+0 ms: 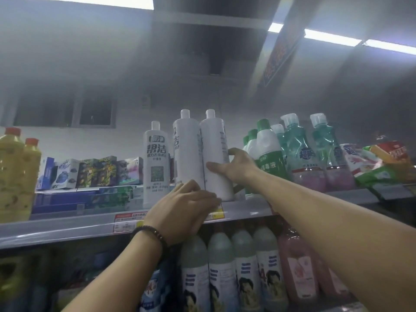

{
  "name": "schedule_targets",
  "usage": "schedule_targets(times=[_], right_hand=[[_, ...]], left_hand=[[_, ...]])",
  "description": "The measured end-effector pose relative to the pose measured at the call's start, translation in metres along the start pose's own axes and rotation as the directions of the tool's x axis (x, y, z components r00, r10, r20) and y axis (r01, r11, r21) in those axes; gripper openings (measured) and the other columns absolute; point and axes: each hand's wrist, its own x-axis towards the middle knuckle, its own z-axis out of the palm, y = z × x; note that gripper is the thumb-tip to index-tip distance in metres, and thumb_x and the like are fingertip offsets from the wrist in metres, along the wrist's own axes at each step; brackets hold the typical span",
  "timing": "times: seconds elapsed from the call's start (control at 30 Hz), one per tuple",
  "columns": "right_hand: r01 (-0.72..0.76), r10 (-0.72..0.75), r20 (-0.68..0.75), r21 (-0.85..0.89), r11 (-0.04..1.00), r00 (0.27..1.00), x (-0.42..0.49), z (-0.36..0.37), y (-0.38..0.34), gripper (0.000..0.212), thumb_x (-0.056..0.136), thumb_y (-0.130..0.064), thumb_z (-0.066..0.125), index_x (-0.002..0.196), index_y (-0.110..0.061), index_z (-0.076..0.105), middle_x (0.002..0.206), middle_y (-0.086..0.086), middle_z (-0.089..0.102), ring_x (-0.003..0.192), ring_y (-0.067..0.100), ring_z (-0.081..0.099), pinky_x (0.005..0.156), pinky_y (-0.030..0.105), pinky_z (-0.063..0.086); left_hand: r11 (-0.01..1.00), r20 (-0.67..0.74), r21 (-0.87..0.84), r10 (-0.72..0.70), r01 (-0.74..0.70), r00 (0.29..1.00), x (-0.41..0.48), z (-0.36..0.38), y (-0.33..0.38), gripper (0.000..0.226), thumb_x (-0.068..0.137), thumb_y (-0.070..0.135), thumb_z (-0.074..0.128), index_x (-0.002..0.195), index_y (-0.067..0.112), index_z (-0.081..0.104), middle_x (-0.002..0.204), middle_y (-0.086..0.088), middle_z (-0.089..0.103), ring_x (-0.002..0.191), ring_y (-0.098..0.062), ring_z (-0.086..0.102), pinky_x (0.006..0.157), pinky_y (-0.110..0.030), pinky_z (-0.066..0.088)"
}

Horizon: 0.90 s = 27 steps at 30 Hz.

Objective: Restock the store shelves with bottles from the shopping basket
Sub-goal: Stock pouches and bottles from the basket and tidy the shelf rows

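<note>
Top shelf (67, 226), front edge: the right hand (236, 167) curls its fingers round the rightmost white bottle (216, 154), which stands at the lip; the left hand (182, 210) lays straight fingers against its base. Risk: pushed too far right, it may topple the crowded green-capped bottles (267, 154). Count: three white bottles, two hands.

Tall white plastic bottle with white cap (156, 163), front label: logo block on top, with large dark characters 帮洁 below it. The finer lines and square code underneath are not legible.

Second white bottle (186, 149), just right of the first and turned: only 洁 shows, at its left edge.

Third white bottle (216, 154), further right: column of fine print, illegible.

White bottle with green band (269, 163), further right still: 毒液, preceding character partly hidden.

Clear teal bottle (301, 152), beyond: blue 超能.

Shelf-edge price tags (126, 222) below the first bottle and hanging red sign (279, 57) above and to its right: blurred.
</note>
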Motion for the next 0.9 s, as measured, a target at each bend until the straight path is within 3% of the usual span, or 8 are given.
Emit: schedule_targets(times=[0.23, 0.37, 0.5, 0.6, 0.7, 0.8, 0.9], right_hand=[[-0.035, 0.048, 0.086, -0.141, 0.989, 0.995, -0.017, -0.014, -0.009, 0.059, 0.085, -0.059, 0.083, 0.119, -0.021, 0.055, 0.128, 0.004, 0.069, 0.113, 0.027, 0.068, 0.104, 0.045, 0.059], [0.076, -0.059, 0.063, -0.312, 0.947, 0.996, -0.043, -0.039, -0.012, 0.068, 0.088, -0.057, 0.08, 0.133, -0.013, 0.055, 0.126, 0.007, 0.068, 0.111, 0.028, 0.067, 0.099, 0.047, 0.059], [0.216, -0.23, 0.035, -0.51, 0.833, 0.972, -0.095, -0.061, -0.005, 0.043, 0.096, -0.043, 0.072, 0.126, -0.014, 0.062, 0.117, 0.006, 0.071, 0.104, 0.028, 0.068, 0.093, 0.045, 0.059], [0.279, -0.281, 0.07, -0.488, 0.827, 0.957, -0.148, -0.062, 0.018, 0.017, 0.098, -0.035, 0.069, 0.108, -0.021, 0.067, 0.099, -0.002, 0.073, 0.093, 0.021, 0.071, 0.082, 0.04, 0.059], [0.245, -0.2, 0.143, -0.487, 0.838, 0.969, -0.203, -0.053, 0.057, 0.01, 0.095, -0.038, 0.066, 0.097, -0.03, 0.062, 0.092, -0.009, 0.071, 0.089, 0.019, 0.068, 0.078, 0.037, 0.057], [0.199, -0.094, 0.238, -0.47, 0.86, 0.967, -0.26, -0.04, 0.106, 0.01, 0.097, -0.038, 0.065, 0.099, -0.029, 0.063, 0.094, -0.008, 0.071, 0.088, 0.018, 0.067, 0.076, 0.036, 0.055], [0.061, 0.084, 0.311, -0.43, 0.901, 0.947, -0.325, -0.021, 0.155, 0.012, 0.095, -0.035, 0.065, 0.104, -0.027, 0.066, 0.094, -0.007, 0.072, 0.086, 0.018, 0.068, 0.076, 0.042, 0.06]], left_hand=[[1.0, 0.046, -0.004, -0.011, 0.011, 0.999, 0.001, -0.005, 0.002, 0.025, 0.104, 0.031, 0.067, 0.128, 0.036, 0.071, 0.13, 0.016, 0.072, 0.109, -0.015, 0.059, 0.093, -0.038, 0.059], [0.996, 0.014, 0.018, -0.082, 0.082, 0.997, 0.005, -0.013, 0.018, 0.023, 0.098, 0.027, 0.074, 0.121, 0.032, 0.074, 0.122, 0.009, 0.072, 0.107, -0.019, 0.063, 0.089, -0.041, 0.057], [0.968, -0.06, -0.127, -0.226, 0.218, 0.972, -0.002, -0.023, 0.073, 0.019, 0.096, 0.018, 0.069, 0.114, 0.022, 0.074, 0.111, 0.002, 0.066, 0.1, -0.022, 0.062, 0.085, -0.039, 0.054], [0.885, 0.119, -0.284, -0.348, 0.368, 0.93, -0.023, -0.026, 0.13, 0.015, 0.094, 0.022, 0.064, 0.108, 0.026, 0.068, 0.106, 0.008, 0.064, 0.094, -0.016, 0.062, 0.082, -0.038, 0.056], [0.721, 0.412, -0.368, -0.44, 0.587, 0.798, -0.055, -0.025, 0.187, 0.018, 0.094, 0.037, 0.06, 0.111, 0.033, 0.064, 0.113, 0.017, 0.059, 0.102, -0.013, 0.063, 0.087, -0.036, 0.058], [0.65, 0.598, -0.334, -0.414, 0.683, 0.686, -0.091, -0.023, 0.242, 0.023, 0.099, 0.035, 0.064, 0.122, 0.035, 0.065, 0.121, 0.014, 0.055, 0.112, -0.013, 0.061, 0.092, -0.026, 0.054], [0.566, 0.728, -0.336, -0.351, 0.753, 0.589, -0.138, -0.022, 0.298, 0.022, 0.101, 0.03, 0.065, 0.123, 0.032, 0.069, 0.114, 0.015, 0.055, 0.109, -0.011, 0.061, 0.089, -0.02, 0.049]])
